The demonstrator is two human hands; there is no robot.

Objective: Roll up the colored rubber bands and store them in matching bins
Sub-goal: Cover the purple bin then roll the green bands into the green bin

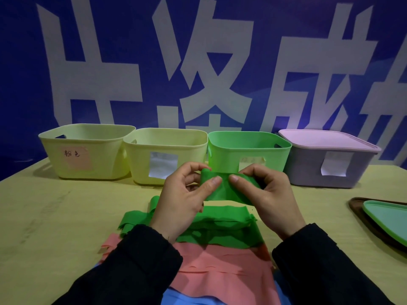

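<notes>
Lowest in the frame, blue band (211, 298) and pink band (220, 267) are lying flat. At centre, left hand (187, 199) and right hand (268, 194) are pinching the green band (222, 190), below the green bin (248, 148).

My left hand (187, 201) and right hand (264, 194) meet at twelve o'clock, thumbs nearly touching, fingers curled and pinching; dark sleeves run back toward seven and five o'clock.
</notes>
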